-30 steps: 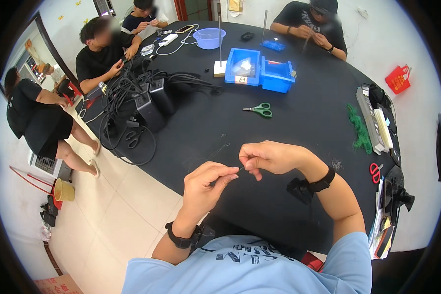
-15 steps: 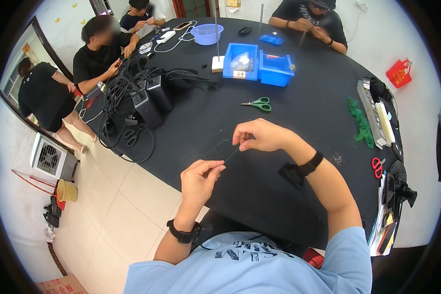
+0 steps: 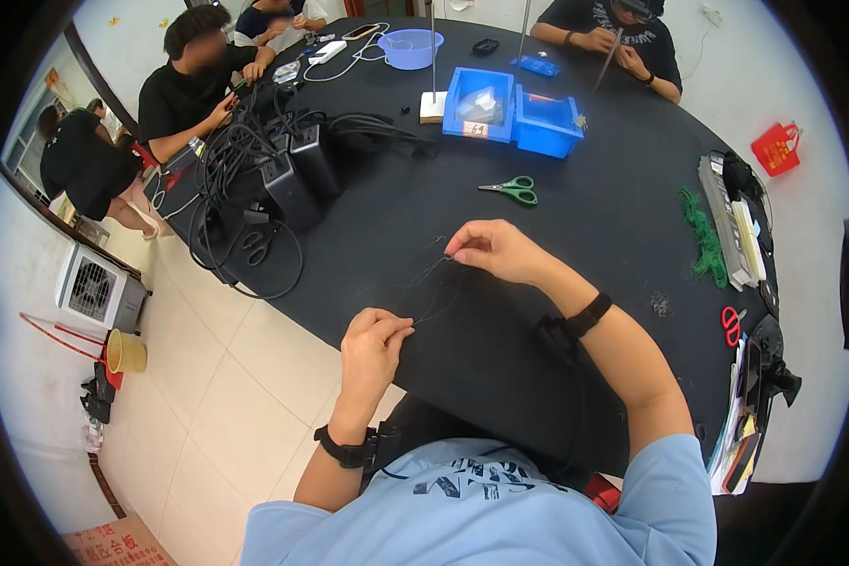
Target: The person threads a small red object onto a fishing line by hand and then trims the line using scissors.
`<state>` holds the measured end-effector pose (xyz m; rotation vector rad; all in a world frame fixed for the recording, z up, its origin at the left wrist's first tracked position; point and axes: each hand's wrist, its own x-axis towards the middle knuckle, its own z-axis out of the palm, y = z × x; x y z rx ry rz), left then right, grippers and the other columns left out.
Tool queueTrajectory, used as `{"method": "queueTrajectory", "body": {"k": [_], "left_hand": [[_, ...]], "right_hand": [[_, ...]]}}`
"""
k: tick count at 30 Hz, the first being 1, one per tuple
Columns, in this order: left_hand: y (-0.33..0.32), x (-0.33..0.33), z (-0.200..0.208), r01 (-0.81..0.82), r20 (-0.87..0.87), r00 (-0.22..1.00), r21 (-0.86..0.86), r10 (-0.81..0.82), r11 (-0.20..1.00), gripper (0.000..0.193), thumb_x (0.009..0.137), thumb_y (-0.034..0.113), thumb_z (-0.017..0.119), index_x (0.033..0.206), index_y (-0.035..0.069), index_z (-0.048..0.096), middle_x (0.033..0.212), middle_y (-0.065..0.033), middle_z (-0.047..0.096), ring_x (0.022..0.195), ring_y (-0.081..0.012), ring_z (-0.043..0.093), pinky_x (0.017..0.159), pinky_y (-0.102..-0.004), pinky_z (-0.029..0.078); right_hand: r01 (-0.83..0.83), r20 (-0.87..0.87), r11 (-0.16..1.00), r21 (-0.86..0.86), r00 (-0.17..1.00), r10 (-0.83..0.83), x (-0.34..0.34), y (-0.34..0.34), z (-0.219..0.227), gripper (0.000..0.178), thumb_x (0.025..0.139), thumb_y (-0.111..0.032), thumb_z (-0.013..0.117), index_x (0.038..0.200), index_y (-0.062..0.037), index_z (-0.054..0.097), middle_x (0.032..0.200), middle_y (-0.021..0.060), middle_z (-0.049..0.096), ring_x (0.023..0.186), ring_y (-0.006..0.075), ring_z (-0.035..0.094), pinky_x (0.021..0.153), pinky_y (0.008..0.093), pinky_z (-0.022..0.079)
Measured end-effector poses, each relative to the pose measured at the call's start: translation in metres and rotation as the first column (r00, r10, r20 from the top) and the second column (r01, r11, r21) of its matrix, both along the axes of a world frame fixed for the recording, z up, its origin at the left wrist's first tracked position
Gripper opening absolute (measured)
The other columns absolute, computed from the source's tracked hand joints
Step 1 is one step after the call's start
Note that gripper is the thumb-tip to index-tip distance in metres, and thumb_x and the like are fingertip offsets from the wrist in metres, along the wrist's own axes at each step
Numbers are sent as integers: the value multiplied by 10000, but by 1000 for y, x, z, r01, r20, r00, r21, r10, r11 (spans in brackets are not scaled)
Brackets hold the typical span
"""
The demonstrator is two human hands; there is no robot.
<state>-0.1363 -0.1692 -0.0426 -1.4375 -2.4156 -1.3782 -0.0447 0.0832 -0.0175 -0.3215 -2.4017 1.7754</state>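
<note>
Fine dark threads (image 3: 426, 279) hang loosely between my two hands, above the near part of the black table. My left hand (image 3: 370, 351) is closed, its thumb and index finger pinching a strand near the table's front edge. Farther off and to the right, my right hand (image 3: 495, 252) pinches the thread's other part between thumb and fingertips. The strands are too thin to follow end to end, and some may lie on the table. Beyond my right hand lie green-handled scissors (image 3: 513, 190), touched by neither hand.
Two blue bins (image 3: 547, 124) stand at the back beside a thin upright rod. Tangled black cables and dark boxes (image 3: 292, 184) fill the left side. Green netting (image 3: 703, 236), red scissors (image 3: 731, 325) and papers line the right edge. Other people (image 3: 184, 90) sit around the table.
My hands have drawn farther apart, the left one shifting left. More loose strands show between them. The view has turned slightly, and both hands keep their pinch.
</note>
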Motion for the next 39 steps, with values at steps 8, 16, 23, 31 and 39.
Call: {"method": "queueTrajectory", "body": {"k": [8,16,23,31,39], "left_hand": [[-10,-3,-2,-6,19,1000,-20,7,1000,155,760,-10,731,905,42,749,838,-71,636,697,-175,612,606,-274,482],[-11,10,28,-2,167,986,-114,21,993,227,736,67,791,953,61,725,909,-39,623,696,-141,549,616,-264,475],[-15,-9,5,-8,59,998,-87,13,996,119,784,5,715,895,50,712,900,-60,616,640,-131,549,569,-262,455],[-3,7,56,68,113,992,-36,-64,997,182,851,-18,648,1015,55,679,945,-15,580,695,-67,490,617,-212,420],[115,106,94,544,378,705,255,-600,799,205,870,42,670,1075,38,677,967,-34,622,744,-68,555,664,-207,456]], "right_hand": [[-36,34,812,583,999,20,15,8,1,185,790,-113,753,962,-88,690,934,78,628,903,252,612,795,381,502],[20,137,860,509,985,-104,24,0,11,229,788,-147,763,987,-106,658,987,85,599,926,271,609,798,399,495],[102,51,765,635,984,-173,88,12,78,229,833,-169,733,1015,-57,653,1010,103,577,839,217,620,778,333,510],[473,-129,711,520,866,-482,236,28,130,193,904,-158,673,1042,-25,655,950,17,618,889,102,601,780,256,490],[821,-64,539,189,558,-827,361,19,75,226,924,-200,642,1026,0,665,863,25,640,777,105,579,701,249,488]]}}
